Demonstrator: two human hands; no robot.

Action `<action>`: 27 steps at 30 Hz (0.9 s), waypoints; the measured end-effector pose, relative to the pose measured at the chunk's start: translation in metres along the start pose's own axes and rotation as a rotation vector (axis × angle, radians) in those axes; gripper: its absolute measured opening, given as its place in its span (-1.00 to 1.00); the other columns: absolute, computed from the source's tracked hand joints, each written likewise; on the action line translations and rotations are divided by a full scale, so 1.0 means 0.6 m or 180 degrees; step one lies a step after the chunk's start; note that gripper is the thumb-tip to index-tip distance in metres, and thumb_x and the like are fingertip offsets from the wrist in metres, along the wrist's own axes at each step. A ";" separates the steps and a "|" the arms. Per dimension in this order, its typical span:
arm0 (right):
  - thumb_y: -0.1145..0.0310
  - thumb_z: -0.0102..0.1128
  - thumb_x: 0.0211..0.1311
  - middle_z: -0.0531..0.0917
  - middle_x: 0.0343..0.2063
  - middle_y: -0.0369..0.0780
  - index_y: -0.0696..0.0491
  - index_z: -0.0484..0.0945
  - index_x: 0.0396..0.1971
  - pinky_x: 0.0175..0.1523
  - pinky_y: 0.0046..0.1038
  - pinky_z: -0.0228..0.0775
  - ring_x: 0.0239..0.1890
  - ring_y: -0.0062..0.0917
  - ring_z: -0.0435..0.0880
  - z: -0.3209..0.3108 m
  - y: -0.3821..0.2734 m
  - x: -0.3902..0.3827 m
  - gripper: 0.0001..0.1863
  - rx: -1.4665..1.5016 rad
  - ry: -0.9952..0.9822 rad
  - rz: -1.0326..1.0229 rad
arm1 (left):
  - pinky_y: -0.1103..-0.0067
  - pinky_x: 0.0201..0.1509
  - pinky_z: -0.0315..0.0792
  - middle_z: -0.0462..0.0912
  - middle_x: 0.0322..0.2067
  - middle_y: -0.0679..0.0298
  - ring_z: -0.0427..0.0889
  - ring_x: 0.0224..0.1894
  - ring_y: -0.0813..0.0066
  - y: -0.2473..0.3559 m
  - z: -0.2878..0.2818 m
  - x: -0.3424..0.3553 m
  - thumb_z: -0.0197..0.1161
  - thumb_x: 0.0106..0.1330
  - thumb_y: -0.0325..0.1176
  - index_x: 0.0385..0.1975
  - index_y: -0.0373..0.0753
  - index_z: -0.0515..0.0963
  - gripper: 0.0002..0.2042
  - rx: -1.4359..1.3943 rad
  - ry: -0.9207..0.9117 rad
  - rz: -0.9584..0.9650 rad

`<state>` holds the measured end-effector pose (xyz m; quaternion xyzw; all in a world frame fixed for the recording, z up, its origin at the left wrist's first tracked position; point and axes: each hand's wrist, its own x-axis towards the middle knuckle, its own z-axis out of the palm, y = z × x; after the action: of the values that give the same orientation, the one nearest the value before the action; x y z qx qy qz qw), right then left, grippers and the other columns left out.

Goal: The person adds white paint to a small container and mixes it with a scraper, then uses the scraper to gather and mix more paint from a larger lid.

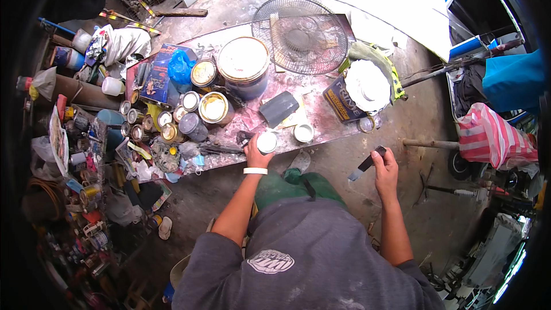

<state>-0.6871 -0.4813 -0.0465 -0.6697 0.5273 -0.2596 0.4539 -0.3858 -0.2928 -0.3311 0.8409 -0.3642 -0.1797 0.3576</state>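
Observation:
My left hand (251, 154) grips a small tin with a white top (266, 142) at the table's front edge, beside some dark items. My right hand (388, 163) holds a putty knife with a black handle (364, 166) out past the table edge, its grey blade angled down to the left. A small white-filled can (303, 132) stands on the pink-stained table (338, 129) between my hands. Behind it lie a dark grey block (278, 109) and a large round paint can (243, 63).
Several smaller cans (214, 107) crowd the table's left. A fan guard (298, 34) lies at the back, a dark printed container (340, 100) at the right. Cluttered shelving (86, 195) lines the left; a striped bag (482, 135) hangs at the right. A sandal (165, 228) lies on the floor.

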 end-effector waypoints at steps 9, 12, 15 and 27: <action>0.32 0.22 0.45 0.44 -0.38 -0.27 0.22 0.50 -0.36 -0.11 -0.49 0.29 -0.29 -0.58 0.41 -0.030 0.065 0.047 -0.74 -0.0143 -0.0295 0.0055 | 0.15 0.35 0.23 0.53 0.20 0.11 0.41 0.23 -0.02 0.016 0.005 -0.028 0.70 -0.22 -0.30 0.30 -0.18 0.35 -0.05 -0.0150 0.0400 0.0160; 0.32 0.23 0.44 0.42 -0.39 -0.28 0.22 0.49 -0.37 -0.13 -0.50 0.28 -0.30 -0.59 0.39 -0.032 0.093 0.054 -0.73 -0.0014 -0.0263 0.0041 | 0.14 0.37 0.22 0.52 0.21 0.11 0.39 0.24 -0.01 0.074 -0.007 -0.036 0.69 -0.20 -0.31 0.31 -0.18 0.35 -0.06 -0.0137 0.0472 0.0326; 0.34 0.25 0.43 0.41 -0.39 -0.28 0.22 0.47 -0.38 -0.16 -0.51 0.26 -0.31 -0.60 0.38 -0.029 0.093 0.056 -0.74 0.0251 -0.0267 0.0042 | 0.16 0.38 0.24 0.50 0.22 0.10 0.37 0.27 -0.01 0.129 -0.017 -0.036 0.68 -0.16 -0.36 0.31 -0.18 0.34 -0.09 -0.0190 0.0501 0.0383; 0.36 0.26 0.39 0.36 -0.44 -0.21 0.24 0.42 -0.41 -0.22 -0.47 0.27 -0.37 -0.58 0.35 -0.047 0.125 0.043 -0.72 0.0357 0.0088 -0.0169 | 0.17 0.34 0.22 0.53 0.16 0.05 0.42 0.23 -0.02 0.194 -0.004 0.014 0.67 -0.16 -0.33 0.31 -0.20 0.31 -0.08 0.0200 0.0378 0.0630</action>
<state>-0.7376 -0.5173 -0.1033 -0.6533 0.5003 -0.3100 0.4763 -0.4351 -0.3536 -0.2446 0.8208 -0.4291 -0.0819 0.3681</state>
